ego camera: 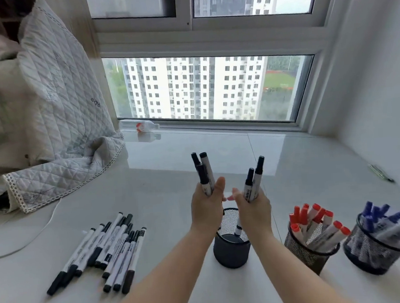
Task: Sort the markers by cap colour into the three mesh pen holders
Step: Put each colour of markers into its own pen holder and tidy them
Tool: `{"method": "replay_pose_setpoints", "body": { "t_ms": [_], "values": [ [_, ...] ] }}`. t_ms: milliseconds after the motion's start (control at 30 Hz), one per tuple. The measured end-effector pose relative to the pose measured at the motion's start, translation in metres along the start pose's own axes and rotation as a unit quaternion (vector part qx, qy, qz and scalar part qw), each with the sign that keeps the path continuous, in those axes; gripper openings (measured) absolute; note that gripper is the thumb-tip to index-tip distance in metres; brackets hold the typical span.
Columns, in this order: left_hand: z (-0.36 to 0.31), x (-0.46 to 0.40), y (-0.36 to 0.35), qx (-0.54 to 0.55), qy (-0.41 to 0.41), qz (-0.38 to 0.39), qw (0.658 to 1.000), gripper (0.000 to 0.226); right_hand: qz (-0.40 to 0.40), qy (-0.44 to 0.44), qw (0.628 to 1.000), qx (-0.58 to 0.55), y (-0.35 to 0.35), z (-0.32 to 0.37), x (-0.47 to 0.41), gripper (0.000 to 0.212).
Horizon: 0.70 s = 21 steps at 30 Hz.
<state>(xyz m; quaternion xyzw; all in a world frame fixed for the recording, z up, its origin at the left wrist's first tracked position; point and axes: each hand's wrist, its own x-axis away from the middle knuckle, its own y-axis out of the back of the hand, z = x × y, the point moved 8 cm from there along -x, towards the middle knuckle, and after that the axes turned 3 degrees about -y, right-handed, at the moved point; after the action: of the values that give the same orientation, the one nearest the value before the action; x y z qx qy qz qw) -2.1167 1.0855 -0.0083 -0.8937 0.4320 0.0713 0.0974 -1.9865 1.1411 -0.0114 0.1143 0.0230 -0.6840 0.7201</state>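
While I watch from the head view, my left hand (207,205) grips three black-capped markers (203,172) upright at centre frame | right hand (253,207) grips two more (255,180) | both above the black mesh holder (232,249) | loose black markers (106,252) lower left | red-cap holder (310,252), blue-cap holder (379,254) lower right.

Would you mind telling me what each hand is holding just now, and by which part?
Left hand grips three black-capped markers by their lower barrels; right hand grips two more likewise, caps up.
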Motion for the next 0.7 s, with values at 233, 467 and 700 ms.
{"method": "replay_pose_setpoints", "body": {
  "t_ms": [233,467,700],
  "values": [
    [0.031,0.011,-0.005,-0.029,0.047,-0.034,0.998,0.019,0.032,-0.038,0.998,0.048,-0.002,-0.018,0.007,0.025],
    [0.041,0.022,-0.003,-0.070,0.028,-0.027,0.997,0.018,0.033,-0.069,0.997,0.011,0.000,-0.038,0.020,0.014],
    [0.042,0.022,-0.002,-0.089,0.031,-0.021,0.995,0.022,-0.010,-0.047,0.999,0.003,0.007,-0.036,0.021,0.016]
  ]
}}
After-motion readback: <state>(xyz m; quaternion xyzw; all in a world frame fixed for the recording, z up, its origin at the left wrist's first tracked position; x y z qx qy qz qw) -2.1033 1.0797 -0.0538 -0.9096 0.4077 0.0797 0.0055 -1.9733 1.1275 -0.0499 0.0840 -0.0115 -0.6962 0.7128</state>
